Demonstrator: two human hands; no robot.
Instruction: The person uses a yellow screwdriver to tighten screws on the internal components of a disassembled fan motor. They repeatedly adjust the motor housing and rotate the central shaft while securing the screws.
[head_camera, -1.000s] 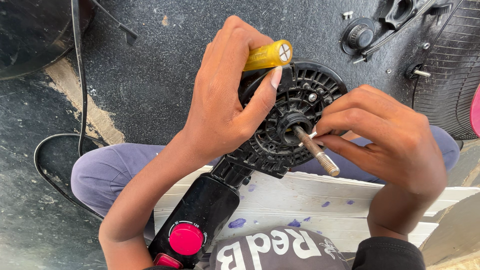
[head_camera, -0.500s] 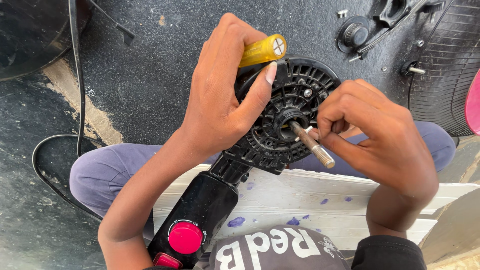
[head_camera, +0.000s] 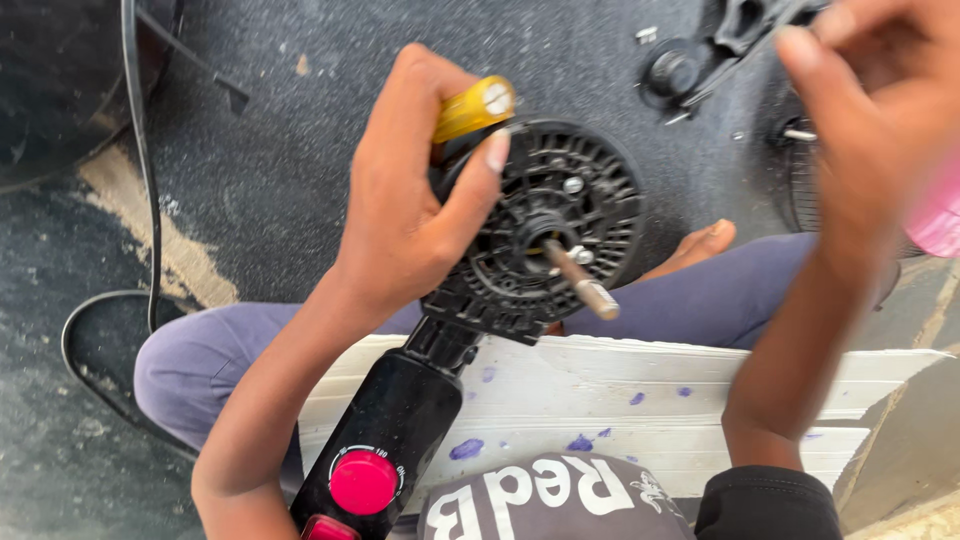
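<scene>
Under left hand (head_camera: 400, 215), black fan motor (head_camera: 550, 235), right hand (head_camera: 870, 130) lifted apart

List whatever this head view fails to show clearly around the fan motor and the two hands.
- Right hand: motion-blurred and cut by the top edge; whether it holds anything cannot be told.
- Yellow screwdriver handle: its shaft and tip are hidden behind the left hand.
- Black motor housing: its left part is covered by the left hand.
- Small parts on the floor: too small and blurred to identify.

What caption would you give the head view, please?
Left hand grips a black fan motor and yellow screwdriver; right hand is raised clear.
</scene>
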